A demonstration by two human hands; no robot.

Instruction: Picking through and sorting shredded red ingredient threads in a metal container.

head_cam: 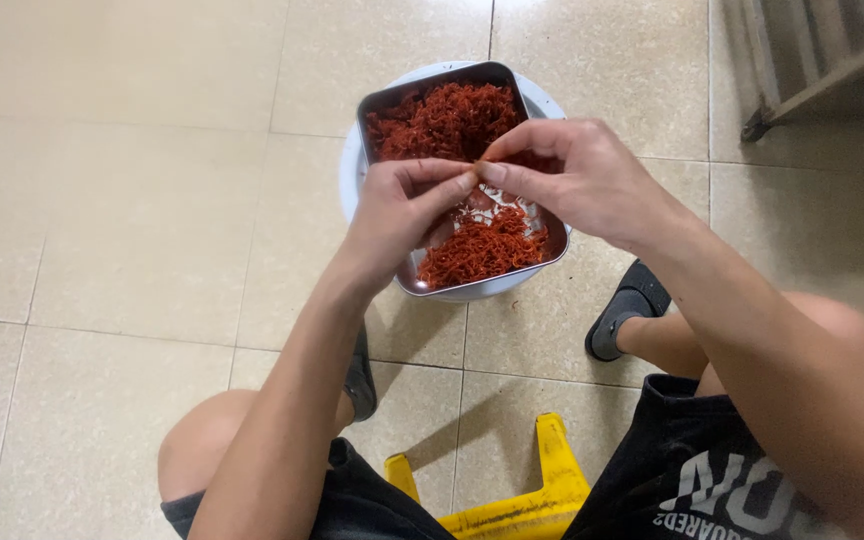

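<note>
A rectangular metal tray [380, 105] rests on a white round basin [350, 180] on the tiled floor. It holds a dark red pile of small dried pieces [442, 118] at the far end and a brighter orange-red pile [482, 250] at the near end. My left hand [402, 205] and my right hand [572, 170] meet above the tray's middle. Their fingertips pinch one small red piece [479, 172] between them.
A yellow plastic stool [542, 495] shows under me at the bottom edge. My feet in dark slippers [627, 310] flank the basin. A metal frame leg [757, 125] stands at the top right on the beige floor tiles.
</note>
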